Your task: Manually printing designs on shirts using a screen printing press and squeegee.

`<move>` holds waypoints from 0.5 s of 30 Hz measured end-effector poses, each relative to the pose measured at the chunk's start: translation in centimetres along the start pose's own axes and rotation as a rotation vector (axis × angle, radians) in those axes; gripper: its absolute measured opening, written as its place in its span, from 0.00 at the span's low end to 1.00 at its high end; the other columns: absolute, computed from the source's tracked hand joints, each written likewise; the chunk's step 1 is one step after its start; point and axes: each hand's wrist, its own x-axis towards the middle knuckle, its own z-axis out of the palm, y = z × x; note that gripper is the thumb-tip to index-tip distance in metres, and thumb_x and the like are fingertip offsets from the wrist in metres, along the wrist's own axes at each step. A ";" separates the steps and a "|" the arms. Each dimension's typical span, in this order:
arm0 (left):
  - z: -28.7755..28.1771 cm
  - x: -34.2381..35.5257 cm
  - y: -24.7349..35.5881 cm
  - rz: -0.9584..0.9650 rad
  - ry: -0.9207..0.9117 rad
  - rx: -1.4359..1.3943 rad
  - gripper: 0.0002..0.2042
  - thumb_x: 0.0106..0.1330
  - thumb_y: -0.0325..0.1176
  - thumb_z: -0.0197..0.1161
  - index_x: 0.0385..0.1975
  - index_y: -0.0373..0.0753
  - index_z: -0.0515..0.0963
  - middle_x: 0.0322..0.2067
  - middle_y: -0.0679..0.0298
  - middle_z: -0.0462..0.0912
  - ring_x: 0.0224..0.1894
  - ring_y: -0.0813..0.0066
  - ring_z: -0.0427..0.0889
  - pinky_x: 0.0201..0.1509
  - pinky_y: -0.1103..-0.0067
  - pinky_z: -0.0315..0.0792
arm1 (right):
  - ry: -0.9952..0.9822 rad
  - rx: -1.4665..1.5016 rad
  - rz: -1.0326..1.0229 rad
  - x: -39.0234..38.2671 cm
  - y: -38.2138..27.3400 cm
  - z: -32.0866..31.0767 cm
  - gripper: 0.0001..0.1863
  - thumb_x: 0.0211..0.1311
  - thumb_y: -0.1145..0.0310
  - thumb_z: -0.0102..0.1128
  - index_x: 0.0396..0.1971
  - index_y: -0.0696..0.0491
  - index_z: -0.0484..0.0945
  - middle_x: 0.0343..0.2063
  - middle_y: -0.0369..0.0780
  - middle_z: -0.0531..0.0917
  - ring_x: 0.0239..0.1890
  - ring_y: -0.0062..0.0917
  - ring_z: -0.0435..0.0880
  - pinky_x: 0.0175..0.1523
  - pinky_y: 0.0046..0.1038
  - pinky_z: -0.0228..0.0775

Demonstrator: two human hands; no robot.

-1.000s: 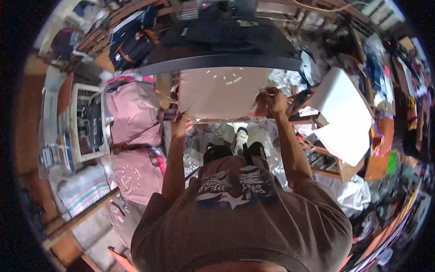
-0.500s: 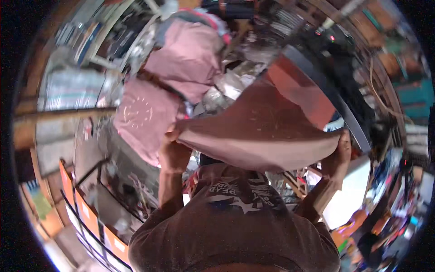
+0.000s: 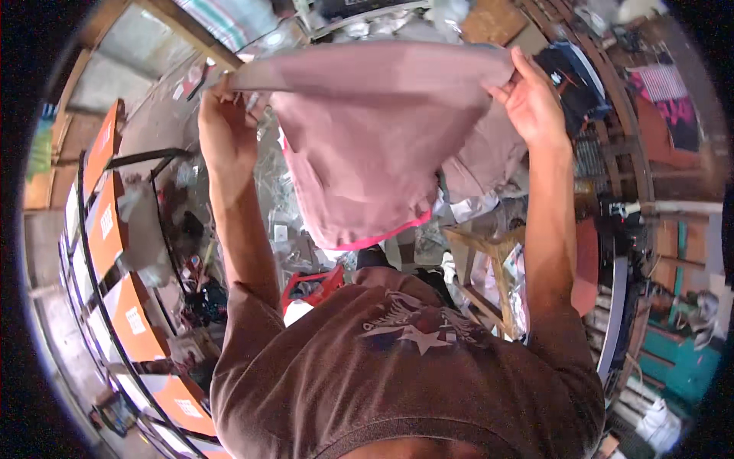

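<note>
A mauve fabric piece [image 3: 382,69] is stretched between my two hands, its upper edge pulled out wide. My left hand [image 3: 228,126] pinches its left corner. At the opposite corner, the thumb and fingers of my right hand [image 3: 534,103] close on the cloth. Directly below hangs or lies more mauve fabric [image 3: 359,172], with a bright pink edge at the bottom; where the held piece ends and this begins is hard to tell. Another mauve fabric pile [image 3: 489,157] shows beside it, partly covered.
Orange-fronted boxes [image 3: 136,317] stand on a black rack at left. A wooden frame [image 3: 489,279] and a red container [image 3: 313,291] sit near my body. Dark folded clothes [image 3: 573,80] lie at the far right. Clear plastic litters the floor around the fabric.
Both hands have swung leftward and away from my body, carrying the fabric from the red-brown panel at right to above the mauve piles. The view has turned as well.
</note>
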 end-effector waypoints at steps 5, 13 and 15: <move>-2.2 -0.3 3.3 0.105 0.113 -0.013 0.07 0.66 0.33 0.52 0.37 0.39 0.75 0.38 0.67 0.80 0.44 0.72 0.78 0.54 0.68 0.72 | -0.032 -0.029 -0.010 3.2 2.1 4.9 0.05 0.63 0.65 0.60 0.36 0.47 0.79 0.32 0.28 0.81 0.34 0.19 0.82 0.41 0.27 0.79; -10.7 -9.6 -4.5 0.207 0.132 0.108 0.08 0.66 0.36 0.56 0.26 0.42 0.72 0.28 0.70 0.75 0.30 0.81 0.69 0.37 0.79 0.63 | 0.019 -0.149 0.102 0.0 13.9 -1.4 0.09 0.62 0.62 0.62 0.36 0.50 0.76 0.29 0.30 0.80 0.29 0.14 0.78 0.31 0.18 0.72; -13.6 -12.9 -8.2 0.121 0.195 0.222 0.10 0.67 0.37 0.55 0.26 0.40 0.73 0.27 0.69 0.74 0.29 0.80 0.70 0.38 0.80 0.63 | 0.063 -0.220 0.191 -2.0 18.1 -4.0 0.10 0.60 0.60 0.63 0.34 0.49 0.75 0.27 0.29 0.77 0.26 0.13 0.74 0.30 0.19 0.70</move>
